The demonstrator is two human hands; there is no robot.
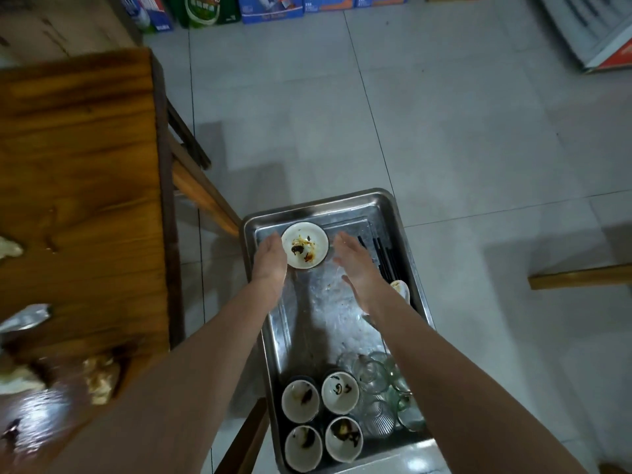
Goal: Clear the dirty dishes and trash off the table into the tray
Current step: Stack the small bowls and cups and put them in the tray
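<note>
A steel tray (390,206) stands to the right of the wooden table (78,172). At its far end lies a dirty white plate (305,245) with sauce stains. My left hand (270,260) touches the plate's left rim with straight fingers. My right hand (355,265) hovers open just right of the plate, apart from it. Several dirty white bowls (319,419) and clear glasses (386,391) fill the tray's near end. Black chopsticks (384,258) and a white spoon (400,289) lie along its right side. Crumpled tissues (99,378) remain on the table.
A wooden bench (201,189) sits between table and tray, another bench (581,278) to the right. Boxes (270,6) line the far wall on the tiled floor. A silver wrapper (25,319) and wet patches mark the table's left side.
</note>
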